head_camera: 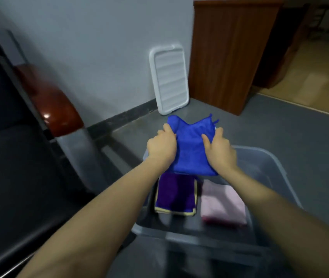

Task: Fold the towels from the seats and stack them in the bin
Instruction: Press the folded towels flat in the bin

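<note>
Above the bin [275, 163] — blue towel [191, 145] pinched between left hand [160, 146] and right hand [220, 151].

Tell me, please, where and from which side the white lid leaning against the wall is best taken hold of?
Probably by the top rim of the white lid, fingers coming from above. It stands nearly upright on the floor against the wall, so its back is blocked, and the wooden cabinet crowds its right edge; the raised lip along the top is free.

The grey floor [279, 133] carries a clear plastic bin [275, 167] at lower centre, a white lid [168, 79] leaning on the wall above it, and a wooden cabinet [229, 57] at upper right.
</note>
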Motion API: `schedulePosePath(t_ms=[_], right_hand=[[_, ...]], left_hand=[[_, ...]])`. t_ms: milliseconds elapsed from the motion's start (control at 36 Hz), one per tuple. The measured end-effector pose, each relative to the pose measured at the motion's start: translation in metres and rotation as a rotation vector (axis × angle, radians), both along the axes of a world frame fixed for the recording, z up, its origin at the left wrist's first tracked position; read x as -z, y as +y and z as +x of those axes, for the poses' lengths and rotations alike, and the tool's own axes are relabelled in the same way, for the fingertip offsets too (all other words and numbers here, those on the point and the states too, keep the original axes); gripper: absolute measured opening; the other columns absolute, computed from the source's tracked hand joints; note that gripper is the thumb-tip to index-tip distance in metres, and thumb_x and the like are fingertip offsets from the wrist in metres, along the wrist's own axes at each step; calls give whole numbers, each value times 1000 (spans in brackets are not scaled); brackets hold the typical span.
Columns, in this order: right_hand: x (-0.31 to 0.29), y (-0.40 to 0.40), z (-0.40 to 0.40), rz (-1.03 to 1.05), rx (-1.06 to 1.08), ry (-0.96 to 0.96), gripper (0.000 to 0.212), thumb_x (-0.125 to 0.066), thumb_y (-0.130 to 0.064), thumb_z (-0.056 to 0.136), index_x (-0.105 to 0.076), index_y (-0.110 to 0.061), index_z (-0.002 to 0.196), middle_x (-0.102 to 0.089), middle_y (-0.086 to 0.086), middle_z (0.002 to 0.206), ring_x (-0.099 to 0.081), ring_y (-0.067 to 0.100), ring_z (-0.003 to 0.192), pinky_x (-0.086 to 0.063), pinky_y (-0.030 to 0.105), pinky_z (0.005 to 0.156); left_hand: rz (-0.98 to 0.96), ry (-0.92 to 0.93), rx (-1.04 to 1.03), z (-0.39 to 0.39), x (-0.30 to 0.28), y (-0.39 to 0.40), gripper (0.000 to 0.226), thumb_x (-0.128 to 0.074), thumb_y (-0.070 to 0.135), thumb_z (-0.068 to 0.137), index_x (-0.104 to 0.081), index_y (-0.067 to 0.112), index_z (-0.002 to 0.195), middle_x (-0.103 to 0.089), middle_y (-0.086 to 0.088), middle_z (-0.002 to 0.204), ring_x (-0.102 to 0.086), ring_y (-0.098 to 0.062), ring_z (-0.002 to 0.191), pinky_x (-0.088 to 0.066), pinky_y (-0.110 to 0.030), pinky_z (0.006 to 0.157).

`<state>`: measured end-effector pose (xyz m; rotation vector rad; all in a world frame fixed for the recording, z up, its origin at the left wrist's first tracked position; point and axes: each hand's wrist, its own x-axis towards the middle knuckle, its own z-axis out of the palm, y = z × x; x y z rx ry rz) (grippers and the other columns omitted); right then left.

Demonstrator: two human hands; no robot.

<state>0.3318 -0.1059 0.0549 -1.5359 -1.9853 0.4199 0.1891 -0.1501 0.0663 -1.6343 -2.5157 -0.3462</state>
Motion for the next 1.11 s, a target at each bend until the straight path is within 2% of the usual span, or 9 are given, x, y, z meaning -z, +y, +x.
schedulePosePath(t_ms=[250,417,500,611,694,806,889,1000,1111], right_hand=[[117,50,-6,-356,-34,23,43,-41,-40,99,-37,-3,121,-61,22,111,-59,43,101,-48,51,85],[193,66,-14,-454,-189,147,19,-50,-17,97,-36,-5,101,-52,12,76,-54,33,74,-36,34,64],[221,71,-20,-538,-215,185,22,-54,-6,93,-33,-9,98,-52,9,85,-50,23,78,-32,27,65],[246,75,-27,-631,-208,217,35,-57,3,85,-30,-15,99,-48,2,83,-52,25,80,-43,36,71],[261,78,-29,-595,-290,124,40,-51,8,82,-33,-21,102,-45,8,97,-48,25,81,-39,32,67],[270,80,-29,-512,-383,-24,45,-43,8,86,-51,-18,121,-42,9,116,-51,23,88,-46,37,78],[273,80,-30,-451,-386,-100,45,-43,2,90,-48,-14,133,-39,11,123,-53,27,91,-48,42,79],[276,75,-25,-359,-344,-419,55,-50,-13,91,-33,-16,144,-34,15,128,-48,33,105,-45,39,87],[268,72,-22,-376,-327,-515,55,-49,-19,93,-31,-23,145,-33,13,129,-42,31,112,-37,37,96]], left_hand=[[-255,-75,-51,-7,119,49,36,-24,33,104,-33,5,125,-57,-13,118,-62,-33,99,-37,-35,67],[-389,-80,-95,-21,185,66,34,-26,28,105,-31,5,129,-56,-13,122,-61,-32,103,-37,-35,68],[-429,-108,-130,-29,211,72,36,-25,27,105,-28,4,133,-53,-13,125,-62,-33,103,-41,-36,68],[-454,-101,-155,-33,233,75,37,-32,26,104,-27,4,134,-45,-14,131,-59,-31,107,-49,-37,75],[-458,-14,-50,-30,243,77,40,-38,11,98,-27,5,136,-34,-17,137,-48,-32,117,-47,-35,85],[-538,104,192,-24,253,74,44,-45,7,91,-32,8,133,-26,-14,142,-36,-31,123,-35,-34,97],[-635,-40,133,-24,261,69,48,-48,15,93,-31,12,138,-23,-13,144,-30,-32,128,-32,-39,102],[-691,-208,110,-27,262,64,52,-49,26,94,-29,18,142,-19,-10,148,-24,-34,133,-29,-46,105],[-684,-307,113,-27,250,59,55,-49,23,94,-28,18,145,-26,-9,147,-27,-33,133,-29,-45,107]])
